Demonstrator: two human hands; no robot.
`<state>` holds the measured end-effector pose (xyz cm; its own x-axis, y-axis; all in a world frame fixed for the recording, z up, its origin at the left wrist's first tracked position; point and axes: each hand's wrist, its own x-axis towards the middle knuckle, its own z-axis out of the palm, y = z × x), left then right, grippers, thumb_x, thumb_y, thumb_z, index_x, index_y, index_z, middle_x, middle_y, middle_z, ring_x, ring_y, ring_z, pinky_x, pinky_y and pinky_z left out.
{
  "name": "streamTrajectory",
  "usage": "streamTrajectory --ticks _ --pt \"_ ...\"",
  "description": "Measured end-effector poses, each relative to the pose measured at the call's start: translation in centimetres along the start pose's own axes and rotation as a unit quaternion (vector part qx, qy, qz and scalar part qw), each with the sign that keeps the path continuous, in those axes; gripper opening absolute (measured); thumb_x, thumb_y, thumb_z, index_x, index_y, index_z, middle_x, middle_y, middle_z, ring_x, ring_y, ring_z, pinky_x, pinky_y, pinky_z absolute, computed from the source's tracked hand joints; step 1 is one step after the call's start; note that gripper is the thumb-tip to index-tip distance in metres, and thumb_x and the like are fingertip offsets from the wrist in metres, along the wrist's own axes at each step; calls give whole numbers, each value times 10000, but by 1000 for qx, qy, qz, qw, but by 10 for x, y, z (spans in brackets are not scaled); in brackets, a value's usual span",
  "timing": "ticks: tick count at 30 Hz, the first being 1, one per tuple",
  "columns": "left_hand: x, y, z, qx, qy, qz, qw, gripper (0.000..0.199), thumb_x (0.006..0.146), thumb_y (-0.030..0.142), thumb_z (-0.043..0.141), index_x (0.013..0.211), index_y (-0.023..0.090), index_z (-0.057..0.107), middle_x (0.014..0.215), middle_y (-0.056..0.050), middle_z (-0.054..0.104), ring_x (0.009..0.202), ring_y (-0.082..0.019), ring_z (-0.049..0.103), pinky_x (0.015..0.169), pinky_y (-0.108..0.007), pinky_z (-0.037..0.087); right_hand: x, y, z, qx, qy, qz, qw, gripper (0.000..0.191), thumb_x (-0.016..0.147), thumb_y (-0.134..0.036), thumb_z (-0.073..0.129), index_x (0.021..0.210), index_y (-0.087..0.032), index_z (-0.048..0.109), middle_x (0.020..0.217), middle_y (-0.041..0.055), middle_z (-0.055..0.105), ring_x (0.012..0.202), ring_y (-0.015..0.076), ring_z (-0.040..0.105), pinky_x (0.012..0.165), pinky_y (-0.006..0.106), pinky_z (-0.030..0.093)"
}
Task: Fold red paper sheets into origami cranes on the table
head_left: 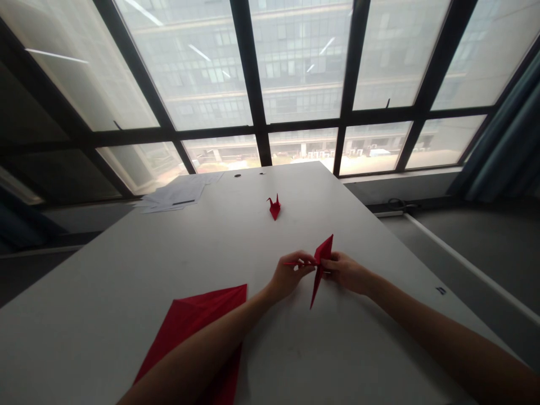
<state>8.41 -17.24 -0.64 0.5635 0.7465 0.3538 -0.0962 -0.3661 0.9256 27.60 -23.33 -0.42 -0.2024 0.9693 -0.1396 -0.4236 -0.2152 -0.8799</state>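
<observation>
A folded red paper piece [324,248] with pointed ends is held above the table between both hands. My left hand [292,273] pinches a thin red point on its left side. On the right, my right hand [346,271] grips the middle of the piece between thumb and fingers. A small finished red paper crane [274,208] stands on the table beyond my hands. Under and beside my left forearm lies a larger red paper sheet [185,326], creased near its top edge and partly hidden by the arm.
The white table [126,281] stretches toward tall windows. Loose white papers [172,192] with a dark pen [184,202] on them lie at the far left. A small dark mark [441,290] is near the right edge. Blue curtains hang at both sides.
</observation>
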Motion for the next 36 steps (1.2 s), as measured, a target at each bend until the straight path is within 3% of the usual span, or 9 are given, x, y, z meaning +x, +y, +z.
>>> streamTrajectory --ticks 4,8,13,17,19,23,26,30,36 --pt "1 -4 3 -47 37 -32 998 245 722 271 820 907 158 706 808 -47 707 741 -163 643 711 -284 524 -2 -2 2 -47 -31 15 998 322 657 -351 868 889 -160 751 840 51 676 733 158 559 710 290 442" --pt "2 -7 7 -97 22 -34 994 345 692 234 837 985 154 672 750 -19 663 679 -136 608 645 -249 499 -3 -1 4 -84 -69 11 994 343 661 -336 868 922 -145 753 859 50 692 772 165 578 736 292 433" --pt "1 -5 12 -135 25 3 991 482 710 233 838 1122 233 587 940 -8 590 756 -113 564 632 -210 485 -2 2 3 -95 -88 -9 992 289 684 -304 857 905 -149 753 848 40 698 756 157 588 729 289 429" --pt "-1 0 13 -71 19 14 997 180 826 319 738 859 170 643 1011 -48 539 815 -129 554 620 -204 476 2 7 1 -107 -63 -30 992 316 685 -331 853 925 -159 743 843 39 694 746 166 591 711 295 441" --pt "-2 3 13 -41 11 18 999 219 874 358 676 809 150 673 1021 -69 531 836 -143 561 627 -213 480 3 9 1 -121 -47 -52 990 343 683 -360 850 936 -160 734 843 41 688 743 171 587 697 296 443" --pt "-2 7 13 -31 -4 4 1000 196 847 338 714 934 163 704 1050 -74 566 835 -153 589 666 -237 497 6 10 1 -161 -7 -104 981 325 707 -394 822 903 -155 721 787 28 663 693 158 553 654 285 431" --pt "-2 7 14 -34 9 -17 999 212 838 313 725 979 159 689 946 -57 617 776 -145 599 683 -251 500 5 7 4 -181 22 -132 974 322 744 -418 786 911 -152 715 785 30 662 670 150 536 639 284 429" --pt "-1 3 13 -99 24 -58 993 446 799 321 766 1189 174 606 854 -32 647 762 -158 614 708 -277 505 4 3 8 -220 52 -156 962 336 754 -439 768 915 -149 717 772 29 668 675 157 540 641 284 424" --pt "0 2 10 -106 30 -146 983 305 785 402 761 831 112 681 761 -55 664 698 -150 592 669 -264 466 2 3 13 -223 71 -154 960 327 791 -445 725 915 -142 719 794 44 698 684 166 574 633 280 433"
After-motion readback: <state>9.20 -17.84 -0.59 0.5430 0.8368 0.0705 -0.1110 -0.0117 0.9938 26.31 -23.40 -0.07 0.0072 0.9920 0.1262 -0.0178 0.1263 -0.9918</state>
